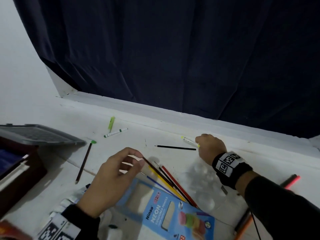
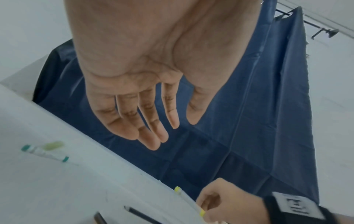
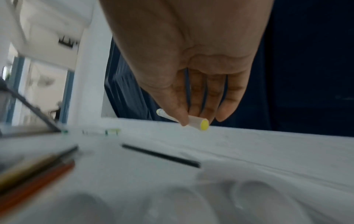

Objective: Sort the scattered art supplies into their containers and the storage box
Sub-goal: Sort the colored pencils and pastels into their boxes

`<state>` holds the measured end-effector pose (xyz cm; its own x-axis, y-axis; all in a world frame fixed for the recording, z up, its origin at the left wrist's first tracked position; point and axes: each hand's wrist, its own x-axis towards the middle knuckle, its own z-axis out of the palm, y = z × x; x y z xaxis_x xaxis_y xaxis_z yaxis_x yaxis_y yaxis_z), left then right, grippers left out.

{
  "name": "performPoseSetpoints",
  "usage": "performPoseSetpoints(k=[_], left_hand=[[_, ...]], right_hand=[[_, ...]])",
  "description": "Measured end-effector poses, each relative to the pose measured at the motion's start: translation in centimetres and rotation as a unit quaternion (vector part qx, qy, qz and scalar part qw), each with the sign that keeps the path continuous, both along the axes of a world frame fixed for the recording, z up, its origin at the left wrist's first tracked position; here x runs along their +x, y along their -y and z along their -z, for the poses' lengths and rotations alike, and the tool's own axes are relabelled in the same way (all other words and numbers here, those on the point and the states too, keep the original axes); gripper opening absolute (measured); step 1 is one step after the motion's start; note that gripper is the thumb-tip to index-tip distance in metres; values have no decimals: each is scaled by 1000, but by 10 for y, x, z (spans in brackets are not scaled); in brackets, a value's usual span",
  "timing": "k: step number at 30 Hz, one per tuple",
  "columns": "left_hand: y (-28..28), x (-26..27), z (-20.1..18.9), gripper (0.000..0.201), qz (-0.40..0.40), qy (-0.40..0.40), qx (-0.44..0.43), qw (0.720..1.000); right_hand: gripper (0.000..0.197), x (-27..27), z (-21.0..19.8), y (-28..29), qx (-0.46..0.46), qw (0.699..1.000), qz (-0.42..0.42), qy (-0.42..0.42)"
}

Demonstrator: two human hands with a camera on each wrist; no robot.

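A dark blue curtain (image 1: 173, 49) hangs behind the far edge of the white tabletop (image 1: 155, 132). At the left edge, a grey-lidded storage box (image 1: 38, 134) stands open. At the near edge lies a blue Niiso neon coloured-pencil box (image 1: 164, 212), with a fan of coloured pencils (image 1: 169, 179) sticking out of its top. A clear paint palette (image 1: 204, 184) lies just right of them. My left hand (image 1: 110, 179) hovers over the pencils, fingers relaxed and slightly spread, holding nothing. My right hand (image 1: 209, 148) pinches a white yellow-capped marker (image 3: 193, 121) between thumb and fingertips near the far edge. A black pencil (image 1: 175, 147) lies just beside it. A green marker (image 1: 115, 132) and a green highlighter (image 1: 111, 123) lie farther left.
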<state>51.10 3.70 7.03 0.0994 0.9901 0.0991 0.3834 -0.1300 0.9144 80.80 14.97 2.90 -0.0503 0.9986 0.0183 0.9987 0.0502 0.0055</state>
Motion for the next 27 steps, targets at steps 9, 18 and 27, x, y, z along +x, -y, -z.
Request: performPoseSetpoints(k=[9,18,27], left_hand=[[-65,-75,-27,8,13,-180,5,984],[-201,-103,29,49,42,-387,-121,913],[-268,-94,75,48,17,-522,-119,844]], right_hand=[[17,-76,-32,71,110,890,-6,-443],[32,-146,-47,112,66,791,37,-607],[17,-168,-64,145,105,697,94,-703]])
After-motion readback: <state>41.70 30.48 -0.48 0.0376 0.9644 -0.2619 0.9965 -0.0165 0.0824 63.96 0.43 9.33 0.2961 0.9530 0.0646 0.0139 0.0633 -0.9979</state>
